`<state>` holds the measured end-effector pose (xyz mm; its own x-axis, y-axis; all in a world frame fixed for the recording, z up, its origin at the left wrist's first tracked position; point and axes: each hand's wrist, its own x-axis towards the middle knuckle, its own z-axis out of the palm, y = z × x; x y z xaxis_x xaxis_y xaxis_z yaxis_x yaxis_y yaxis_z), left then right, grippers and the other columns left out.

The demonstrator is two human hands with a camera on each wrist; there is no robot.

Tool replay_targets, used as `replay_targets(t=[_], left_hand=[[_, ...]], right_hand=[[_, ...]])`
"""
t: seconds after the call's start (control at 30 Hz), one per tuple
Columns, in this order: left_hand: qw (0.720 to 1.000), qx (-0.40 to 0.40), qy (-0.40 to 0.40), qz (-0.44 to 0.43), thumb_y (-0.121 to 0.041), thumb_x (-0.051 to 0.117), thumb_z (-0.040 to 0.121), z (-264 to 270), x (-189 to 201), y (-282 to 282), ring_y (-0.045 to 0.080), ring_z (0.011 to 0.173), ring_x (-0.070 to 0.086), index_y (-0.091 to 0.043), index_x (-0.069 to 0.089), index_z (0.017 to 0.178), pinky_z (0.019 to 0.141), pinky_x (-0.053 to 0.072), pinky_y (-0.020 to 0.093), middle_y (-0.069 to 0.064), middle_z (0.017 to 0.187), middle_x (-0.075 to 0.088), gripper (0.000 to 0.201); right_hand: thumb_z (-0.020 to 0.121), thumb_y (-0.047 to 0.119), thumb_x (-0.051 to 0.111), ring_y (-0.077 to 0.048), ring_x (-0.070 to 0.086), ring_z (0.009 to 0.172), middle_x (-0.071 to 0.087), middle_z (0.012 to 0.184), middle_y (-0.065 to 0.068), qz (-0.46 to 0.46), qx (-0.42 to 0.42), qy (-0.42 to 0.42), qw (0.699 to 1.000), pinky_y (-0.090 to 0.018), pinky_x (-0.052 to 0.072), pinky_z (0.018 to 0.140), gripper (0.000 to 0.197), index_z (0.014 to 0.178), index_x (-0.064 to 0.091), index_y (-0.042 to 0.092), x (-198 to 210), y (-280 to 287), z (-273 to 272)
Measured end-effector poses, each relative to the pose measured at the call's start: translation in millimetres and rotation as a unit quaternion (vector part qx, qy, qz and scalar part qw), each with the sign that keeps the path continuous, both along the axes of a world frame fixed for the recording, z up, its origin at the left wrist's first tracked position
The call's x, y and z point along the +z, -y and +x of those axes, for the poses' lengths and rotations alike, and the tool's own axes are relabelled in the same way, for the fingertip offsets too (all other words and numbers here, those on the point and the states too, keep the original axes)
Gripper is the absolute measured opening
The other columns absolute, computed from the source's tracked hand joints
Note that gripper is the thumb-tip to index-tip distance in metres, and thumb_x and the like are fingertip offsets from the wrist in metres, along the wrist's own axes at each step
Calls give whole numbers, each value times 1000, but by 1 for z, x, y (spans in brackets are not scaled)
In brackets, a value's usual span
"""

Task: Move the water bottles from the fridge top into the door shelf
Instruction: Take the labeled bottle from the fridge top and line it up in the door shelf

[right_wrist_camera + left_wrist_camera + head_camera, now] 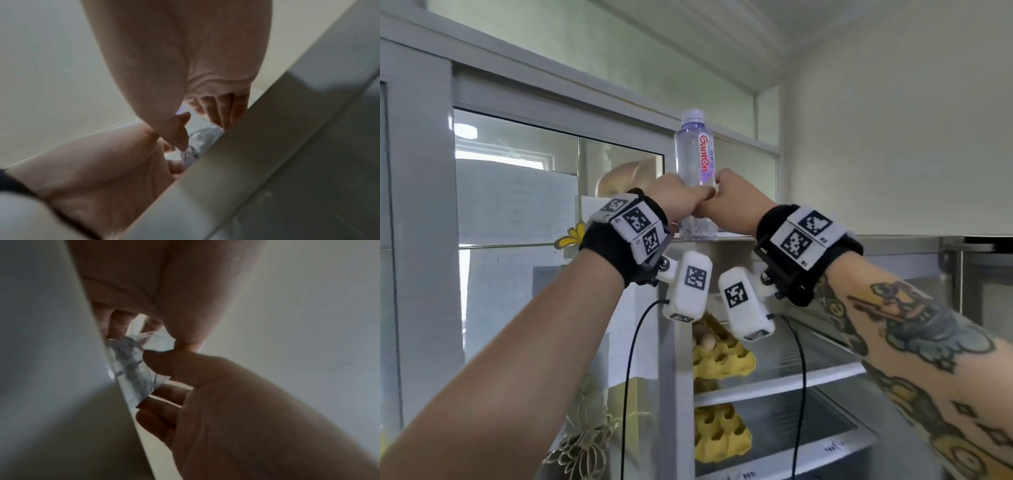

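One clear water bottle [694, 161] with a pale purple cap and red lettering stands upright on the fridge top [736, 237], at its front left corner. Both hands wrap its lower half: my left hand [679, 198] from the left, my right hand [736, 200] from the right, thumbs meeting in front. In the left wrist view the left hand [156, 324] curls round the bottle [133, 366] above the fridge's edge. The right wrist view shows the right hand [197, 116] round the bottle [203, 138]. No door shelf shows in any view.
Below the hands the fridge stands open with wire and white shelves [784, 380]. Yellow egg trays [722, 356] sit at its left side, one higher and one lower. A glass sliding door [517, 192] is on the left. A plain wall [893, 137] rises on the right.
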<state>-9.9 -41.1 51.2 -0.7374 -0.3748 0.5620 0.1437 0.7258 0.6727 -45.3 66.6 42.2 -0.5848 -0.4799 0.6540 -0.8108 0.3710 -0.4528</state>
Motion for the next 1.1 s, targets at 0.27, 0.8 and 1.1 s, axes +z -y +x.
replay_targets(t=[0.27,0.8,1.1], left_hand=[[985,-115,-119,-45,-40,66,84,17,-8,-88,2,69,57,-19,51,101,51,44,13,-11,82,57,30],[936,-341,90,21,-41,76,73,-67,-205,-277,17,93,65,-16,52,108,77,49,28,0,104,68,49],[930,-348,119,18,-45,75,75,-75,-254,-314,17,90,58,-17,49,111,73,37,23,-2,103,62,52]], right_hand=[[74,27,71,-13,68,87,66,96,4,-201,-27,-32,979,-29,54,75,58,124,43,19,-30,-93,16],[78,27,75,-11,61,92,60,103,6,-88,-351,53,931,-16,45,71,59,130,49,21,-213,-300,21],[74,11,70,-14,47,77,52,92,-1,-83,-495,-8,865,-19,29,68,27,97,57,13,-279,-352,38]])
